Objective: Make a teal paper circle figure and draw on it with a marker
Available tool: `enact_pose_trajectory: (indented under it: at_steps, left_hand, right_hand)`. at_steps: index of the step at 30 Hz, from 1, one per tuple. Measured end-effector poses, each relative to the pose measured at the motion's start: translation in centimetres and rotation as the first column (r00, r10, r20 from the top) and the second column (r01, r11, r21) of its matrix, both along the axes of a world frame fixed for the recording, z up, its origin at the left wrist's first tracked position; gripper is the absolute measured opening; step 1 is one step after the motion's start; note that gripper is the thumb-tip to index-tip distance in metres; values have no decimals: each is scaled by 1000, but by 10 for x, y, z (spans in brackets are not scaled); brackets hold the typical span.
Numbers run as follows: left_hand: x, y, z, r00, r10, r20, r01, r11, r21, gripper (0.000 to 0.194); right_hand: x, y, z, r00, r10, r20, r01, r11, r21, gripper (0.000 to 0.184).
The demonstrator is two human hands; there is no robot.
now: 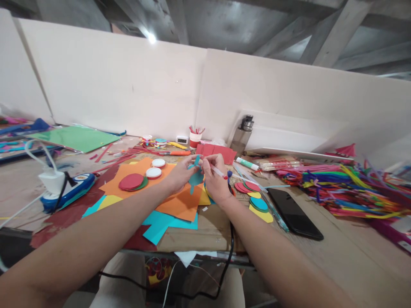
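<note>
Over the middle of the table, my left hand [180,174] pinches the edge of a blue paper cutout [195,179], a rounded shape with narrow tabs at top and bottom. My right hand [217,176] is closed at the cutout's other side, its fingertips close to those of my left. A thin whitish stick [219,172] runs out from my right fingers. Beneath both hands lie orange paper sheets [180,205], with blue sheets [157,235] partly under them. Red paper discs [130,182] and two white round lids [153,173] rest on the orange paper.
Paper discs [258,204] and a black phone [294,214] lie to the right, before a heap of coloured pipe cleaners [349,188]. A glue stick [247,164], bottle [242,136] and red-white cup [195,139] stand or lie behind. At left sits a blue power strip [69,192].
</note>
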State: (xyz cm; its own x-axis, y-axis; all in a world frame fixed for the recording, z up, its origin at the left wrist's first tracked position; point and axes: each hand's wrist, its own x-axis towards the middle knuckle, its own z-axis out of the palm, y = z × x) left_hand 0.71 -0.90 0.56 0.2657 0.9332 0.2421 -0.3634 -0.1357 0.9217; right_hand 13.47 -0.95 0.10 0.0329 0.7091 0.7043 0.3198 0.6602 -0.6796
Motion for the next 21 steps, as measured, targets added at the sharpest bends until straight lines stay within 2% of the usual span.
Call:
enact_pose_trajectory:
  at_steps: [12,21]
  left_hand:
    - [1,-1,2,1000,6,-10,-6,1000,-8,57]
    - [1,-1,2,1000,-2,-23,2,1000,-6,62]
  right_hand:
    - [0,-3,1,1000,0,26,0,1000,-4,18]
    - [-1,-3,2,1000,-2,27,3,1000,-8,18]
